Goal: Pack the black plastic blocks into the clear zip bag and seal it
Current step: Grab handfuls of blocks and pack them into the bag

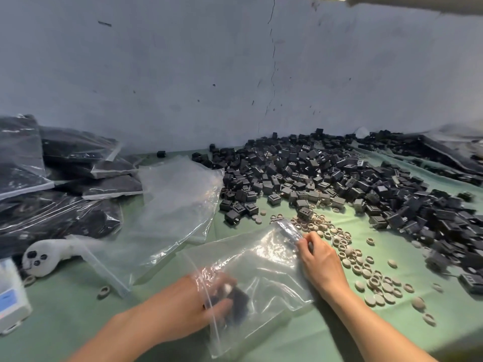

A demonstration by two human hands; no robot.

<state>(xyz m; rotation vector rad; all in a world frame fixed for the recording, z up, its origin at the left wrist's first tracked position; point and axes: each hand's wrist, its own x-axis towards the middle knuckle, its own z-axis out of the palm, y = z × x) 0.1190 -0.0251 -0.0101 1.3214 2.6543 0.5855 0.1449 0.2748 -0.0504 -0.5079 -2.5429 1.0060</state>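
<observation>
Down near the middle of the green surface (313, 335): the clear zip bag (264, 259), mouth turned left. Reaching in through that mouth, the left grip (209, 296), curled round black plastic blocks (239, 301), blurred behind the film. Up at the bag's far corner, the right grip (321, 262), pinching the plastic. Just beside it, scattered grey rings (366, 270). Behind, a big loose pile (326, 173) of more blocks. Off left, empty clear bags (177, 205), then filled bags (65, 178), stacked.

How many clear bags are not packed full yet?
2: the zip bag nearest the camera, with black blocks inside, and an empty bag left of it; more may lie underneath.
</observation>
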